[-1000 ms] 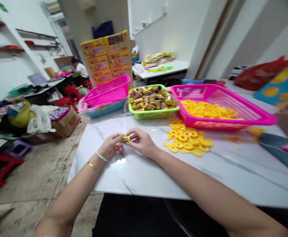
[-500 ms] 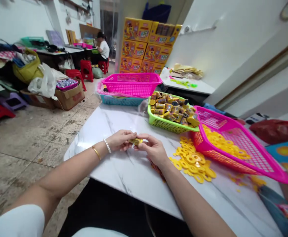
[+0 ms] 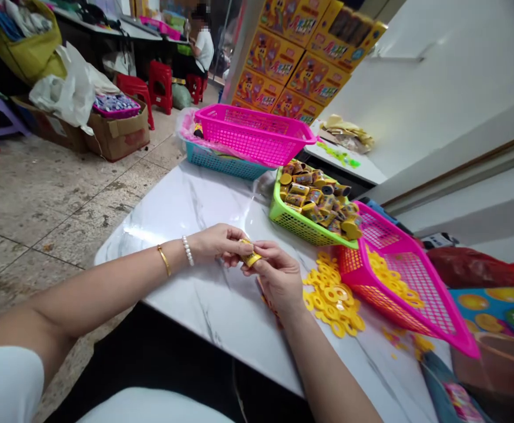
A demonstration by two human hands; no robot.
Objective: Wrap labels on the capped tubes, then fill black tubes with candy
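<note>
My left hand and my right hand meet over the white marble table, both pinching one small yellow tub between their fingertips. A gold bangle and a pearl bracelet sit on my left wrist. Just right of my hands lies a loose pile of yellow ring-shaped lids. Behind it a green basket holds several small yellow tubs.
A big pink basket with more yellow lids lies tilted at the right. An empty pink basket rests on a blue one at the table's far end. Yellow cartons are stacked behind. A seated person works far back; boxes and stools stand on the floor at left.
The view has swung left and down. My hands stay together on the small yellow tub, which has turned a little between the fingers.
</note>
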